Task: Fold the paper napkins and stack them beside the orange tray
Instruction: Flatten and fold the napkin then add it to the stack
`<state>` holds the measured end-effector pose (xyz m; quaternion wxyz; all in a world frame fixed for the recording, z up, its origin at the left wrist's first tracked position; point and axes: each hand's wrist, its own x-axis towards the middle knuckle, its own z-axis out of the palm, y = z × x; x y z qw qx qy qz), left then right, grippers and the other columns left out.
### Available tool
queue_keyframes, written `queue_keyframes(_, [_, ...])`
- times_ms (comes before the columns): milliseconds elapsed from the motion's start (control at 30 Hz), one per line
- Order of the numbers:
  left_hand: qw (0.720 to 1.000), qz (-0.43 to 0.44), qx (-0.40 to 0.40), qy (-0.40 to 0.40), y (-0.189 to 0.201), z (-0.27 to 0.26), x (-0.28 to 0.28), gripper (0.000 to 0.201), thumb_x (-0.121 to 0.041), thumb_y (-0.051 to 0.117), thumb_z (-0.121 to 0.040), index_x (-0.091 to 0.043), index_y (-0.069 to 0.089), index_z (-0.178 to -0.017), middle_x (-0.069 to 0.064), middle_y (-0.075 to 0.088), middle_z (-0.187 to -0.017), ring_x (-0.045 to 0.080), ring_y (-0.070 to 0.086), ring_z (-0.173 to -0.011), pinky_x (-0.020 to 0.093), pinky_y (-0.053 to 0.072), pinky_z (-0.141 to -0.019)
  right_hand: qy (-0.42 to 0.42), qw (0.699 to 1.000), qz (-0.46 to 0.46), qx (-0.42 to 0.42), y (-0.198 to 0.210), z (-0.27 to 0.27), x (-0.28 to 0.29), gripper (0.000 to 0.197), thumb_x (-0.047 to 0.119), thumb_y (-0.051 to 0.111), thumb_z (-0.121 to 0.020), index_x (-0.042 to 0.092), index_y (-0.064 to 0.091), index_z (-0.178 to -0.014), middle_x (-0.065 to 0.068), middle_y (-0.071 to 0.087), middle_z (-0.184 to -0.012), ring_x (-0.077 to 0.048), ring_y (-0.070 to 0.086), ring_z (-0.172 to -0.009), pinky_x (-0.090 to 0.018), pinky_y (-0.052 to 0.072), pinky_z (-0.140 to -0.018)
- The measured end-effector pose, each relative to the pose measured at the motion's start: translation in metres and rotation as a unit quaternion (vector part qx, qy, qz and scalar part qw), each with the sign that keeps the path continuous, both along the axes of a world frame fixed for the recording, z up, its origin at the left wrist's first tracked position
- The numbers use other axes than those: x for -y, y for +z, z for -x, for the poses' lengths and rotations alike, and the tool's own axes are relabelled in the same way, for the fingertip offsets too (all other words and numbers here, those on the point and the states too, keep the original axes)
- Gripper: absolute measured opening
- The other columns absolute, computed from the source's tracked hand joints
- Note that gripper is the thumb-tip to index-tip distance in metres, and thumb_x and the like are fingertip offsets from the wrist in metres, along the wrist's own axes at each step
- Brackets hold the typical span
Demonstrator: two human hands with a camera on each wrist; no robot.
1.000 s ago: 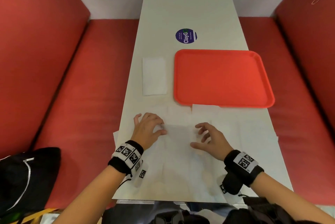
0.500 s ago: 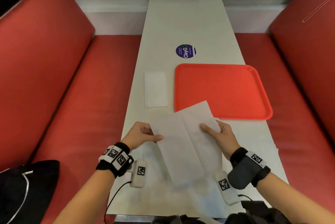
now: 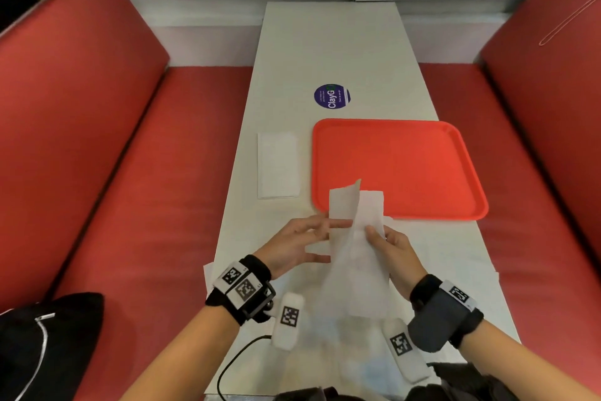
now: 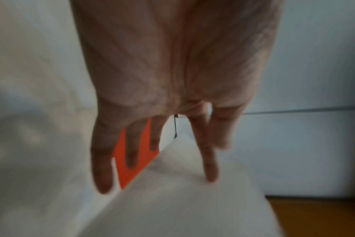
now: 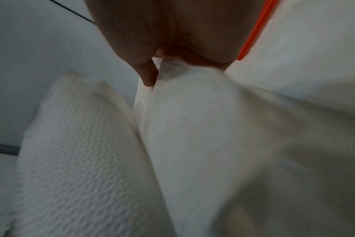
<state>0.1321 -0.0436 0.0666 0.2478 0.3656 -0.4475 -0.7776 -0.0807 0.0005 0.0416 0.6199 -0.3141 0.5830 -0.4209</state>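
Sitting between two red bench seats (image 3: 107, 192), you face a long white table (image 3: 328, 40) that runs away from you to the far wall. On its right half lies the orange tray (image 3: 395, 170), flat, its near rim just beyond your hands; a strip of it shows between your fingers in the left wrist view (image 4: 132, 166) and as a thin edge in the right wrist view (image 5: 253, 32). Near you, more unfolded white sheets (image 3: 448, 257) cover the tabletop under your forearms. Left of the tray and close beside it, without touching, lies a folded napkin stack (image 3: 278, 170), squared to the table edge.

Between your hands, lifted off the table, is the napkin (image 3: 357, 264) you are working on, half closed along a lengthwise crease, its far corners standing up in front of the tray's near rim. Your right hand (image 3: 392, 252) pinches it from the right, thumb on the near face; the right wrist view shows the thumb (image 5: 146, 75) pressed against gathered paper (image 5: 192, 128). Your left hand (image 3: 294, 246) has its fingers stretched out straight toward the napkin's left edge, relaxed and not curled round it; the left wrist view is blurred, and there the fingertips (image 4: 211, 174) appear to touch a white sheet (image 4: 182, 200).

Beyond the tray, a round purple sticker (image 3: 331, 96) marks the table.
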Motion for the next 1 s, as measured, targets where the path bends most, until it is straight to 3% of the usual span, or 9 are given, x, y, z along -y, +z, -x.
queue_keyframes(100, [0.998, 0.033, 0.040, 0.028, -0.015, 0.006, -0.005, 0.032, -0.006, 0.067, -0.090, -0.012, 0.068, -0.121, 0.007, 0.070, -0.104, 0.021, 0.067, -0.094, 0.039, 0.057, -0.086, 0.007, 1.000, -0.011, 0.003, 0.004, 0.000, -0.003, 0.039, 0.035, 0.042, -0.101, 0.008, 0.065, -0.118, -0.011, 0.074, -0.105, -0.029, 0.071, -0.097, -0.033, 0.056, -0.073])
queue_keyframes(200, [0.989, 0.082, 0.103, 0.073, -0.021, 0.009, -0.005, 0.031, -0.002, 0.076, -0.081, -0.012, 0.073, -0.110, -0.002, 0.064, -0.078, 0.019, 0.057, -0.067, 0.027, 0.055, -0.073, 0.025, 0.998, -0.042, -0.032, 0.006, 0.000, -0.004, 0.056, 0.057, 0.030, -0.098, 0.019, 0.067, -0.114, -0.002, 0.072, -0.086, -0.016, 0.067, -0.071, -0.025, 0.049, -0.059])
queue_keyframes(300, [0.976, 0.124, 0.139, 0.109, -0.022, 0.004, 0.005, 0.032, -0.001, 0.081, -0.075, -0.015, 0.075, -0.104, -0.008, 0.066, -0.103, 0.023, 0.051, -0.065, 0.024, 0.054, -0.069, 0.033, 0.998, -0.045, -0.014, 0.007, 0.001, -0.003, 0.063, 0.064, 0.028, -0.092, 0.022, 0.065, -0.118, -0.009, 0.074, -0.091, -0.023, 0.066, -0.068, -0.032, 0.053, -0.058])
queue_keyframes(367, [0.966, 0.157, 0.159, 0.132, -0.017, -0.005, 0.020, 0.035, 0.001, 0.080, -0.075, -0.016, 0.073, -0.105, -0.010, 0.067, -0.111, 0.016, 0.053, -0.061, 0.022, 0.052, -0.066, 0.037, 0.998, -0.042, -0.005, 0.008, 0.005, -0.002, 0.061, 0.063, 0.030, -0.091, 0.021, 0.063, -0.120, -0.010, 0.075, -0.095, -0.031, 0.069, -0.071, -0.035, 0.056, -0.059])
queue_keyframes(533, [0.930, 0.236, 0.216, 0.183, 0.004, -0.035, 0.086, 0.039, 0.006, 0.075, -0.077, -0.013, 0.071, -0.111, -0.013, 0.066, -0.111, 0.002, 0.053, -0.054, 0.016, 0.051, -0.066, 0.054, 0.997, -0.049, -0.016, 0.005, 0.017, 0.002, 0.055, 0.056, 0.026, -0.098, 0.022, 0.059, -0.124, -0.008, 0.075, -0.104, -0.041, 0.071, -0.083, -0.034, 0.056, -0.061])
queue_keyframes(633, [0.922, 0.238, 0.212, 0.221, 0.002, -0.053, 0.136, 0.040, 0.010, 0.071, -0.079, -0.009, 0.069, -0.114, -0.007, 0.065, -0.092, -0.001, 0.047, -0.048, 0.014, 0.048, -0.058, 0.046, 0.997, -0.056, -0.023, 0.003, 0.022, 0.006, 0.056, 0.061, 0.030, -0.097, 0.021, 0.059, -0.123, -0.008, 0.075, -0.102, -0.041, 0.071, -0.082, -0.033, 0.055, -0.059])
queue_keyframes(767, [0.910, 0.213, 0.246, 0.256, -0.016, -0.070, 0.193, 0.042, 0.004, 0.071, -0.082, -0.019, 0.069, -0.116, -0.001, 0.064, -0.121, -0.002, 0.056, -0.055, 0.018, 0.052, -0.062, 0.023, 0.997, -0.064, -0.029, -0.001, 0.032, 0.013, 0.056, 0.062, 0.031, -0.096, 0.020, 0.060, -0.121, -0.010, 0.075, -0.101, -0.040, 0.070, -0.078, -0.033, 0.054, -0.058])
queue_keyframes(833, [0.912, 0.189, 0.255, 0.260, -0.028, -0.070, 0.209, 0.041, 0.004, 0.070, -0.082, -0.018, 0.069, -0.116, -0.001, 0.062, -0.121, -0.002, 0.062, -0.059, 0.016, 0.054, -0.063, 0.002, 0.997, -0.066, -0.030, -0.003, 0.038, 0.016, 0.054, 0.056, 0.029, -0.097, 0.018, 0.060, -0.120, -0.012, 0.075, -0.099, -0.039, 0.069, -0.075, -0.034, 0.053, -0.058])
queue_keyframes(1000, [0.915, 0.136, 0.287, 0.250, -0.062, -0.066, 0.226, 0.039, 0.003, 0.072, -0.082, -0.019, 0.070, -0.113, 0.001, 0.060, -0.128, 0.020, 0.069, -0.088, 0.017, 0.056, -0.067, -0.039, 0.997, -0.065, -0.030, -0.010, 0.051, 0.023, 0.070, 0.074, 0.042, -0.084, 0.017, 0.061, -0.119, -0.015, 0.074, -0.096, -0.035, 0.068, -0.068, -0.034, 0.051, -0.055])
